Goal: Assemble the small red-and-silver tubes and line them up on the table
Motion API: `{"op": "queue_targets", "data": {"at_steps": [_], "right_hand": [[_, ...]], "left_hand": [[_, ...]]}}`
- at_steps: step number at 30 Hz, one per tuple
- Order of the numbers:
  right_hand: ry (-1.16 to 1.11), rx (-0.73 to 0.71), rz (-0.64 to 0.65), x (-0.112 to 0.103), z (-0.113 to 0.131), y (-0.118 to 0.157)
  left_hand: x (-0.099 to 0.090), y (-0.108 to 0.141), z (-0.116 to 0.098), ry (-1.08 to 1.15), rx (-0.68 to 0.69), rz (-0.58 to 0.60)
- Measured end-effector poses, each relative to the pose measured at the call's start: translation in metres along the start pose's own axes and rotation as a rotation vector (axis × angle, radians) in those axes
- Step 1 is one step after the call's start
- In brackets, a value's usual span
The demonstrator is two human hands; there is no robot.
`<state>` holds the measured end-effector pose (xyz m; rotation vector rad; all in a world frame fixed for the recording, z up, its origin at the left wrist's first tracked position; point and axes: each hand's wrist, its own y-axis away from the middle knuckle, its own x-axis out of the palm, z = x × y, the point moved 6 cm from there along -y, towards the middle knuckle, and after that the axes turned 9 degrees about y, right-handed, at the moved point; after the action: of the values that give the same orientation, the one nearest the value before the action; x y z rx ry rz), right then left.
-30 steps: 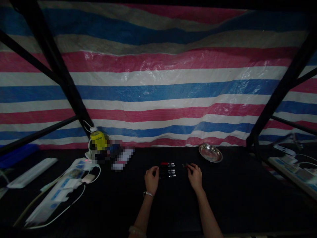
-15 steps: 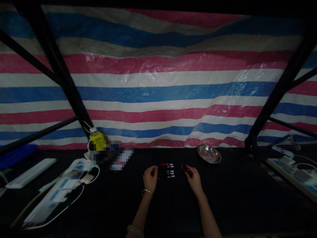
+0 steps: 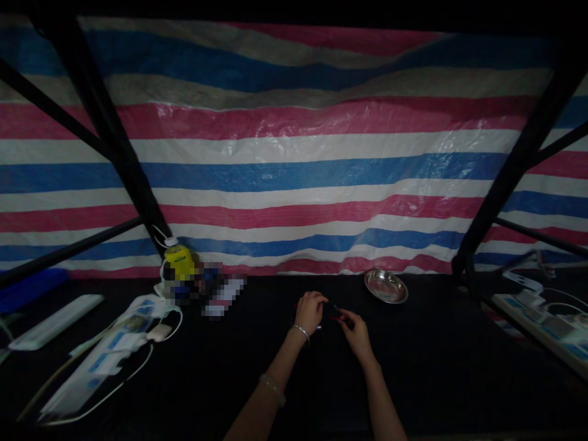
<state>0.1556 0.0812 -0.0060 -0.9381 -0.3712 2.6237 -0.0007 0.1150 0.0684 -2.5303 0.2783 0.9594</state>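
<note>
Now the left hand (image 3: 310, 310) has moved rightward, its grip unclear; right fingers (image 3: 355, 317) pinch a red item (image 3: 336, 318).

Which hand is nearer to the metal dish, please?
Right. The right hand is in front of the metal dish, slightly to its left; the left hand is farther left.

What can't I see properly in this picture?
All in the head view:
- Silver-tipped thing: mostly hidden by the left hand and wrist.
- What the left hand holds, if anything: its back hides that.
- Red thing in the right hand: too small and dark.
- Pixelated clutter: blurred into squares.
- Blue thing: cut off by the left edge.
</note>
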Motion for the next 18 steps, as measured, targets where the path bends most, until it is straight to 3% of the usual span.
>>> {"op": "queue_targets", "data": {"at_steps": [3, 7, 12, 18], "right_hand": [[-0.042, 0.009, 0.021, 0.001, 0.0, 0.0], [-0.073, 0.027, 0.009, -0.002, -0.001, 0.0], [-0.074, 0.019, 0.014, -0.004, -0.005, 0.003], [0.035, 0.045, -0.068, -0.009, -0.011, 0.006]], "left_hand": [[0.029, -0.011, -0.009, -0.104, 0.087, 0.144], [0.053, -0.019, 0.0, -0.195, 0.079, 0.274], [0.058, -0.022, 0.004, -0.213, 0.069, 0.267], [0.058, -0.017, 0.0, -0.179, 0.074, 0.237]]}}
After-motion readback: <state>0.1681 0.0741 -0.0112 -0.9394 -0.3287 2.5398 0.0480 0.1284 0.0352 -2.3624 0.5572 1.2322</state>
